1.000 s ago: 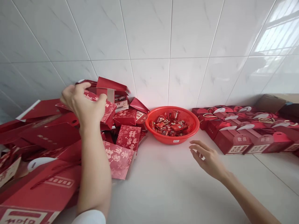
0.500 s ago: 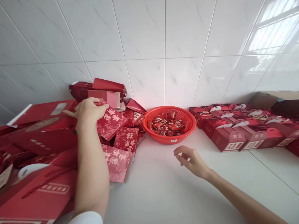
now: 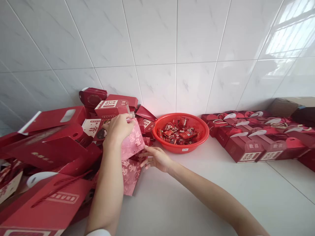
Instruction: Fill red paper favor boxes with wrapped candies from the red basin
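Observation:
My left hand (image 3: 119, 129) grips the upper edge of a pinkish-red gift box (image 3: 133, 141) with white characters, tilted above the pile. At the box's lower right corner is my right hand (image 3: 157, 158), its fingertips closed on the edge. Just beneath lies another gift box (image 3: 131, 177) with the same floral print, on the table. Part of the held box is hidden behind my left hand and forearm.
Red boxes and bags (image 3: 49, 144) are heaped along the left. A red plastic basket (image 3: 185, 150) of small wrapped sweets stands by the tiled wall. Rows of handled red boxes (image 3: 242, 147) fill the right, with a brown carton (image 3: 282, 108) behind them.
My left hand has brought the box rightward and down from the pile. My right hand has moved left from in front of the basket to the box's corner.

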`<control>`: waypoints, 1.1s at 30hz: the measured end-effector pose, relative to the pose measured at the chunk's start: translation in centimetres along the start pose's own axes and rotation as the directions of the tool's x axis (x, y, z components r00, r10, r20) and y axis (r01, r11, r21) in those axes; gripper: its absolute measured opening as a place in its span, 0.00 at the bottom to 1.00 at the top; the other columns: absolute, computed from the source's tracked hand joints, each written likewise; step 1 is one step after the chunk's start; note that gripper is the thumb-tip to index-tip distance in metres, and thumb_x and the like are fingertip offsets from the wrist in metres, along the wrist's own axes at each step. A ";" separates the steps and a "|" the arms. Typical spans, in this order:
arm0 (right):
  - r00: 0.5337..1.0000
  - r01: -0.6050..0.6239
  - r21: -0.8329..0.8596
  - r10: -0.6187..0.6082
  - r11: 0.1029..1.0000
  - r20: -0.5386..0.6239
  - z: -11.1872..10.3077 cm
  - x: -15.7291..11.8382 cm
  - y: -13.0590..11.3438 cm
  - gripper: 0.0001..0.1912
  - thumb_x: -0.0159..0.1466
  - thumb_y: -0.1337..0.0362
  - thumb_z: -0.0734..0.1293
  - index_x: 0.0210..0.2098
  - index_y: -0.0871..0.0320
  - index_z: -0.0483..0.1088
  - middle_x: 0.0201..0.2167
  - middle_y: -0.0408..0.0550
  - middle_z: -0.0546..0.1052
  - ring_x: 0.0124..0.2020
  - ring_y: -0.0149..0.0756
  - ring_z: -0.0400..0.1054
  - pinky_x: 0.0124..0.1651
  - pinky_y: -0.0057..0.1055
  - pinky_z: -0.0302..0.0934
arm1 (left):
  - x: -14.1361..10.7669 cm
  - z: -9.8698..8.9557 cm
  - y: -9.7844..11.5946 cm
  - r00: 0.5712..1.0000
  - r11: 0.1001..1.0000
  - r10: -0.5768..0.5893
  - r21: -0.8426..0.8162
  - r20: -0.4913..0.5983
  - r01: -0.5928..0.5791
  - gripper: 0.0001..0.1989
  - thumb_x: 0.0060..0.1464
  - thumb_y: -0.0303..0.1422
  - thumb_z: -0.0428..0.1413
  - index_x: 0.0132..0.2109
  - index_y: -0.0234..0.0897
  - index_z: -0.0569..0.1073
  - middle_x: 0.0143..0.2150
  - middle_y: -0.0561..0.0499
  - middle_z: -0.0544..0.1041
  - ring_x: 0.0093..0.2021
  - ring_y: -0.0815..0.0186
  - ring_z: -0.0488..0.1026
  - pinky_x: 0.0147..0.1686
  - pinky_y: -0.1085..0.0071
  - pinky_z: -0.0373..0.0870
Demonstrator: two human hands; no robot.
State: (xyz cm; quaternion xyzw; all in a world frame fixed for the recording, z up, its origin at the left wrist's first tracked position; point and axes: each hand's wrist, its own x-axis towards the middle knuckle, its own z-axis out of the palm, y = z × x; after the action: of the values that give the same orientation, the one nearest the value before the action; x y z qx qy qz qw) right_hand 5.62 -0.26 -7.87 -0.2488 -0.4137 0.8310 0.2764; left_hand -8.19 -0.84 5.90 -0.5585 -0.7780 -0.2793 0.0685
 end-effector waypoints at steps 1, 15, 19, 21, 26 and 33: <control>1.000 0.009 0.027 -0.009 1.000 -0.002 0.0 0.1 0.0 0.21 0.59 0.52 0.73 0.40 0.61 0.67 0.39 0.54 0.78 0.24 0.36 0.76 0.22 0.29 0.67 | -0.3 -0.2 0.3 1.000 1.000 -0.006 0.024 0.029 0.005 0.14 0.55 0.33 0.55 0.46 0.42 0.81 0.48 0.38 0.84 0.54 0.36 0.76 0.54 0.40 0.64; 0.814 0.429 -0.479 -0.558 0.766 -0.164 -0.4 -10.2 -8.3 0.23 0.56 0.45 0.74 0.25 0.58 0.67 0.18 0.39 0.70 0.16 0.26 0.60 0.16 0.24 0.54 | -4.6 0.1 2.3 0.902 0.900 0.353 -0.356 0.250 -0.253 0.26 0.61 0.52 0.53 0.58 0.41 0.76 0.58 0.44 0.79 0.58 0.50 0.76 0.57 0.60 0.71; 0.832 0.361 -0.599 -0.537 0.715 -0.140 -1.4 -12.7 -9.7 0.25 0.58 0.46 0.73 0.20 0.59 0.66 0.16 0.38 0.65 0.18 0.24 0.58 0.19 0.23 0.54 | -7.9 0.4 3.8 0.781 0.790 0.534 -0.519 0.324 -0.325 0.32 0.59 0.55 0.55 0.64 0.45 0.70 0.64 0.47 0.74 0.63 0.51 0.71 0.60 0.59 0.70; 0.844 0.358 -0.606 -0.524 0.710 -0.115 -1.5 -13.2 -9.8 0.25 0.59 0.47 0.73 0.20 0.59 0.67 0.16 0.39 0.66 0.18 0.25 0.59 0.20 0.23 0.56 | -9.7 0.2 4.6 0.746 0.776 0.585 -0.485 0.317 -0.403 0.38 0.56 0.57 0.57 0.68 0.43 0.65 0.68 0.45 0.69 0.69 0.48 0.63 0.62 0.56 0.67; 0.893 0.330 -0.635 -0.450 0.699 -0.031 -0.9 -13.2 -9.9 0.26 0.62 0.44 0.70 0.23 0.61 0.72 0.18 0.42 0.71 0.20 0.28 0.66 0.23 0.26 0.65 | -12.1 -0.4 5.2 0.710 0.778 0.615 -0.413 0.343 -0.474 0.41 0.55 0.49 0.61 0.70 0.41 0.60 0.71 0.43 0.64 0.69 0.47 0.63 0.60 0.57 0.70; 0.926 0.302 -0.763 -0.367 0.571 0.092 -1.0 -13.3 -10.7 0.29 0.66 0.43 0.66 0.23 0.61 0.72 0.20 0.46 0.76 0.23 0.31 0.73 0.26 0.25 0.66 | -12.4 -1.2 4.2 0.710 0.732 0.666 -0.382 0.230 -0.563 0.21 0.57 0.29 0.53 0.58 0.43 0.71 0.55 0.48 0.78 0.56 0.55 0.75 0.52 0.65 0.73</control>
State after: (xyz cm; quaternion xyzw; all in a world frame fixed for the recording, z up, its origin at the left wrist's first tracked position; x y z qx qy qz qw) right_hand 18.63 -3.15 2.92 -0.2908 -0.7543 0.4990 0.3123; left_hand -0.13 -10.82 3.26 -0.8317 -0.4949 -0.2438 -0.0626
